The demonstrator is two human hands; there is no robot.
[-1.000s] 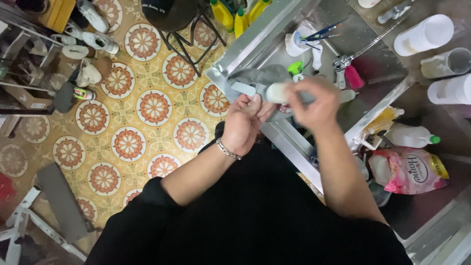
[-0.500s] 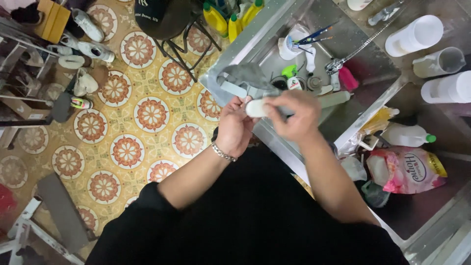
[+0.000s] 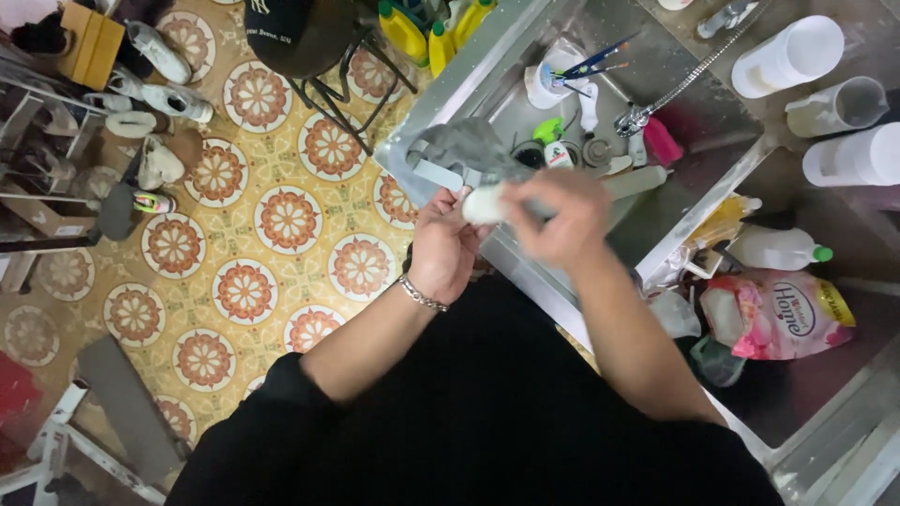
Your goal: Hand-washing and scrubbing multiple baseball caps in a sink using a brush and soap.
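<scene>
Both hands over the near rim of a steel sink (image 3: 441,98). Left hand (image 3: 443,245) fingers wrapped around a white cylindrical object (image 3: 485,203); right hand (image 3: 558,214) blurred, curled over its other end. Grey cloth (image 3: 466,145) just beyond the fingertips. Patterned tile floor (image 3: 272,220) left of them, pink pouch (image 3: 783,317) on the right.

Both hands up over the steel sink (image 3: 441,103); left hand (image 3: 442,245) cupped round a small white object (image 3: 485,203); right hand (image 3: 553,214) closed over its other end, blurred; grey cloth (image 3: 467,145) draped on the sink rim just beyond; faucet (image 3: 634,119) above the basin.
</scene>
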